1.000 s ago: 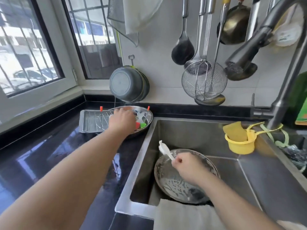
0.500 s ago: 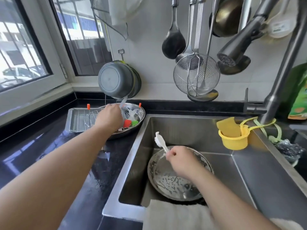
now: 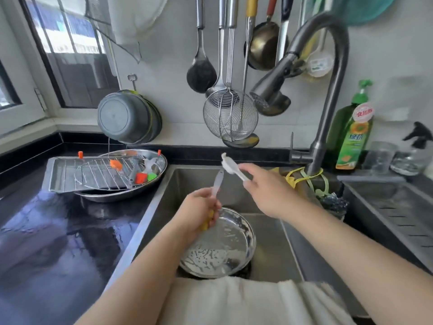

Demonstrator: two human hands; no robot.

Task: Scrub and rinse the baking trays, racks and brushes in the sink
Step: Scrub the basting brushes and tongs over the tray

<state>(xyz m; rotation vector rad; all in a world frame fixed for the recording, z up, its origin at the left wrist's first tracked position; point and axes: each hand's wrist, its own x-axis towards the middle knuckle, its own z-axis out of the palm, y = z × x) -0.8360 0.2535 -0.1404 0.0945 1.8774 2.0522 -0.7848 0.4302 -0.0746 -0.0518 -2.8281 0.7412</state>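
Nearest the viewer, over the sink, the left hand curls its fingers round a translucent brush with a yellow grip above the sudsy round tray, while the right hand pinches a white scrubbing brush by its handle. Farther off, on the wet counter, the rectangular baking tray and wire rack lie stacked across a steel basin. Soapy handles could probably slip and drop onto the tray; the overhanging stack may tip if knocked.
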